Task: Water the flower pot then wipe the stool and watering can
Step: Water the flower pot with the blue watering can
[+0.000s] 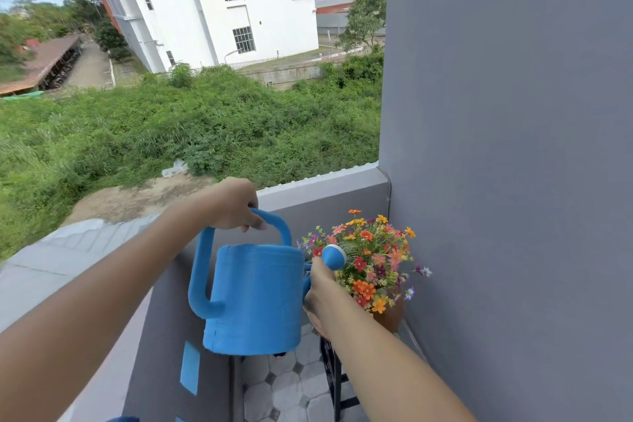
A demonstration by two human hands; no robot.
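Left hand [236,204]: fingers curled tight round the top handle of the can [255,298], holding it up in the air
Right hand [320,298]: wrapped round the spout just behind the rose [334,256], thumb pointing up along it
Can: blue, held almost level, its long side running from the back handle on the left to the rose on the right
Flowers [373,264]: to the right of the can, just past the rose, in the corner by the grey wall [513,147]
Pot [388,319]: brown, under the flowers, mostly hidden behind the right arm
Stool [334,377]: dark, under the pot, only a leg and a bit of edge show
Which hand is nearer: the right one, it is nearly touching the flowers
Water: I cannot see any coming out
Next move, my guess: tip the can to the right so the rose dips over the flowers
Watch out: the rose sits at the near edge of the bunch, so water may miss the pot
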